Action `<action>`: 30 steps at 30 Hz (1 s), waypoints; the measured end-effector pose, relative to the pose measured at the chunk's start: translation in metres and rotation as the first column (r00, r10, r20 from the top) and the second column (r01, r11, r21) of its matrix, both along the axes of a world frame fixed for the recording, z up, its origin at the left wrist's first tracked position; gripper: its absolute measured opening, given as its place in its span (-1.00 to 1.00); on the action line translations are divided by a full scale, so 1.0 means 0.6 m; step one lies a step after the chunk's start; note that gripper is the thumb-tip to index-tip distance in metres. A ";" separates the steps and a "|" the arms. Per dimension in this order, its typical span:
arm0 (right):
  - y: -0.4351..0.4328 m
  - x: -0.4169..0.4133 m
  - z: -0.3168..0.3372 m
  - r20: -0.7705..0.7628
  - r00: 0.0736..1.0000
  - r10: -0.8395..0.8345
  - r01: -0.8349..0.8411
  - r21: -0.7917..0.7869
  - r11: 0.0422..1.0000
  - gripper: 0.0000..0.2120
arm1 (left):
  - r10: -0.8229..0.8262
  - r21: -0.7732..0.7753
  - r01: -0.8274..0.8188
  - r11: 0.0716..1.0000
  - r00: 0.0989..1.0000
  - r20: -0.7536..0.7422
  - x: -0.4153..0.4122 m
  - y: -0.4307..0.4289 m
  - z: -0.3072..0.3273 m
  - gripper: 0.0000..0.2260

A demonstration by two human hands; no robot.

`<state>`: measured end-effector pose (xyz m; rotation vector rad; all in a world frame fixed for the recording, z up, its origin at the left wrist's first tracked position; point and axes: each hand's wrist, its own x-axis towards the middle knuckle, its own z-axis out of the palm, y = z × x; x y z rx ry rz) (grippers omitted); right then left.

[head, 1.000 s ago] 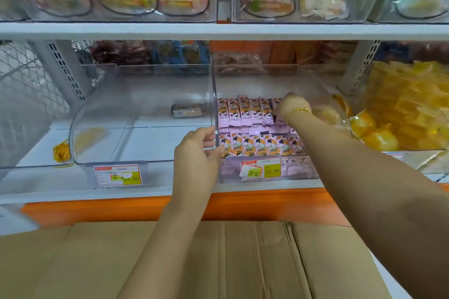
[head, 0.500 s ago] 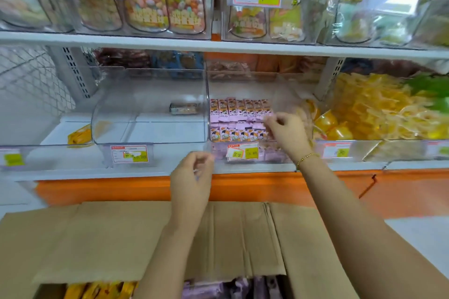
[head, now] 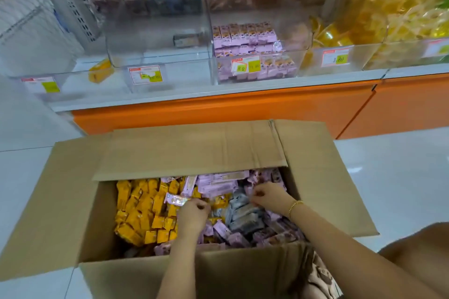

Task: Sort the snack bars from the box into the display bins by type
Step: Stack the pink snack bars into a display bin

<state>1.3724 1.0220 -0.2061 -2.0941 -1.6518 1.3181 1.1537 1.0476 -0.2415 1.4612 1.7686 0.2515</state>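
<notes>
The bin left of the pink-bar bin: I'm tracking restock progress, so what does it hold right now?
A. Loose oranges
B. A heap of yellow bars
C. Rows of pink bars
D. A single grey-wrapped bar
D: the clear bin holds just one grey-wrapped bar near its back, while the pink bars stand in rows in the bin to its right.

Glossy white floor [head: 393, 177], orange shelf base [head: 218, 110]
</notes>
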 end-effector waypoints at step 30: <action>0.095 0.038 0.171 -0.479 0.872 -0.104 0.214 0.182 0.960 -0.85 | -0.017 -0.001 0.019 1.000 0.927 0.375 -0.069 0.049 0.151 -0.68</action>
